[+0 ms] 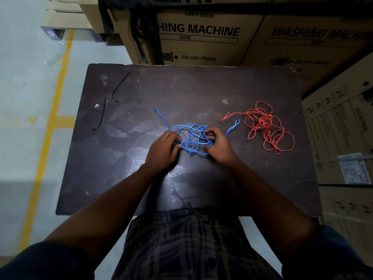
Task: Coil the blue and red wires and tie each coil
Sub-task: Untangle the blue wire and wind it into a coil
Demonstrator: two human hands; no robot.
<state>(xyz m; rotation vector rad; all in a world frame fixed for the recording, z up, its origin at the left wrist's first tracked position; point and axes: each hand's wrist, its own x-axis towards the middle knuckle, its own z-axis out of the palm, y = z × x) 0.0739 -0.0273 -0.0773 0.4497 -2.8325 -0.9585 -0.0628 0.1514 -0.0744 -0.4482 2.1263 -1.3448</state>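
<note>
Head view is showing stacked cardboard boxes (201, 37) printed "WASHING MACHINE" standing behind and to the right of a dark, scuffed counter (125, 178), with a yellow floor line (50, 118) running past its left side. On the counter's right part, a red wire (264, 122) is lying in a loose, uncoiled tangle, one free end trailing out to the left. A blue wire (193, 138) is sitting near the middle of the counter, just left of the red one and apart from it, also in a loose tangle, with one end stretching up to the left and a loop poking out to the right. The person's left hand (163, 150) is gripping the tangle's left edge with curled fingers, slightly blurred, while the right hand (219, 146) is curling its fingers over the right edge and pinching strands there. Two thin black ties (121, 85) (101, 116) are lying well apart from the wires, near the counter's far left edge.
</note>
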